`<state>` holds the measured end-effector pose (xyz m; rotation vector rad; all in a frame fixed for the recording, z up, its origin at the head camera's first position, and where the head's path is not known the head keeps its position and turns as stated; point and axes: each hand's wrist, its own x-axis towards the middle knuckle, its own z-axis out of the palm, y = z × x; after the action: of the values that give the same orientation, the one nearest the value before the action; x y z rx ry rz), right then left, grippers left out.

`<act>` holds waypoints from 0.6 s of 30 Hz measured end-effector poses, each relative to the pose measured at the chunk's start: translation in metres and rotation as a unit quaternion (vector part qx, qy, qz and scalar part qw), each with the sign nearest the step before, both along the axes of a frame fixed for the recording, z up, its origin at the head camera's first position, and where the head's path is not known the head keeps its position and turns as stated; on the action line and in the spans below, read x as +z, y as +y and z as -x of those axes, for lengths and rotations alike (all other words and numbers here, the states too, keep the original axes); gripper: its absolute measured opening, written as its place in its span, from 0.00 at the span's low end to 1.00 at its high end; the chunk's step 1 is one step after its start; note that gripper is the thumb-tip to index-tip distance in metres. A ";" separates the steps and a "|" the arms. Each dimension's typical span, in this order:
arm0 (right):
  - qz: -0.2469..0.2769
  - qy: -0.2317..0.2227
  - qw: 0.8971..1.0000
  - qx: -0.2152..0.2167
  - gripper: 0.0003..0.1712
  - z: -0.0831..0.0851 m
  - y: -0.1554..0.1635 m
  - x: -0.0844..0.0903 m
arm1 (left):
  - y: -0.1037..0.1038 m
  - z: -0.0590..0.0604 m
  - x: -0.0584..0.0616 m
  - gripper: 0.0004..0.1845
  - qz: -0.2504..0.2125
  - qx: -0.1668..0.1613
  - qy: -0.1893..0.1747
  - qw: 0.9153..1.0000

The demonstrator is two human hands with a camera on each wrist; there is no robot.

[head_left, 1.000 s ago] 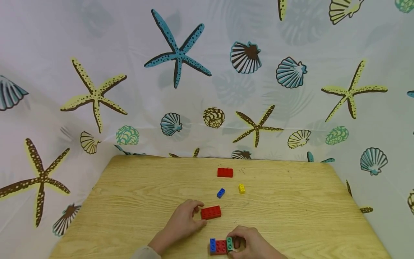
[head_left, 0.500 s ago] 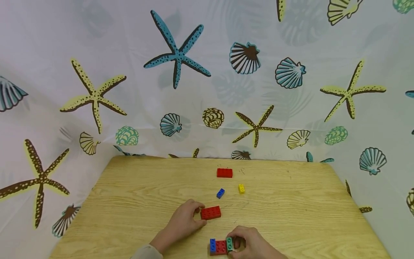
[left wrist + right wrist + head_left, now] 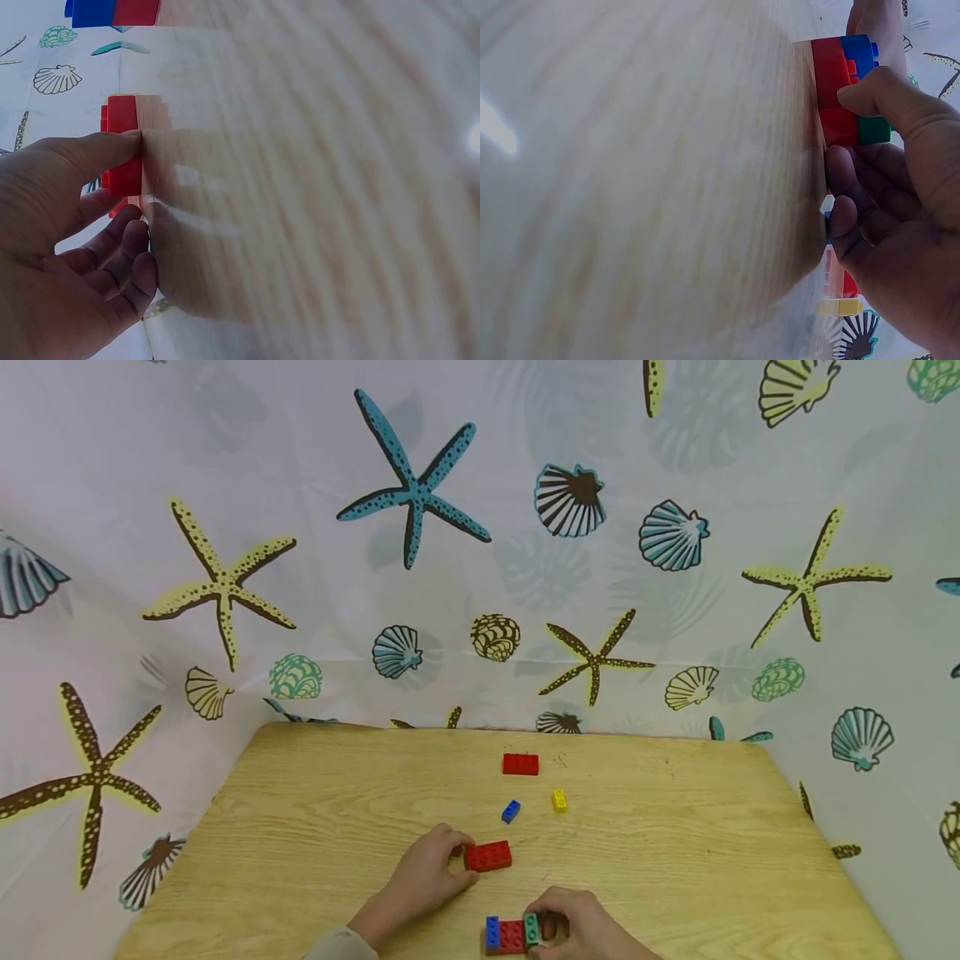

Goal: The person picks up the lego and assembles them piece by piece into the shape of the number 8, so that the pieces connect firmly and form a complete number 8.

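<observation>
My left hand pinches the left end of a red eight-stud toy brick lying on the table, its thumb along the near side. Nearer to me, my right hand holds the right end of a red brick between thumb and forefinger. On top of that brick sit a small blue brick at the left end and a small green brick at the right end; bare red studs show between them. In the right wrist view, the thumb presses the stacked red brick.
Beyond the hands lie a small blue brick, a small yellow brick and another red brick, apart from each other. The wooden table meets a white curtain with starfish and shell prints at its back and sides.
Both hands and the bricks keep their places on the table. Only the head view has shifted slightly, so everything appears a little lower.
</observation>
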<state>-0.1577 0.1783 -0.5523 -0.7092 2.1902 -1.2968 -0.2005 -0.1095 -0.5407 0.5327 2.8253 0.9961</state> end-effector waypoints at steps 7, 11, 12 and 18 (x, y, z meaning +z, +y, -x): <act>0.014 -0.032 0.999 0.002 0.19 0.004 0.005 -0.010 | -0.001 -0.001 -0.005 0.19 -0.004 0.001 0.015 1.000; 0.019 -0.042 0.999 0.000 0.22 0.005 0.004 -0.010 | -0.003 -0.001 -0.004 0.18 -0.015 -0.008 0.016 1.000; 0.022 -0.043 0.999 0.000 0.22 0.005 0.004 -0.011 | -0.004 -0.001 -0.004 0.18 -0.019 -0.010 0.014 1.000; 0.031 -0.039 0.999 -0.001 0.23 0.011 0.005 -0.027 | -0.006 -0.001 0.000 0.18 -0.046 -0.021 -0.002 0.999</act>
<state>-0.1685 0.1838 -0.5795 -0.6683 2.0974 -1.3755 -0.1991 -0.1159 -0.5406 0.5957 2.7623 1.1236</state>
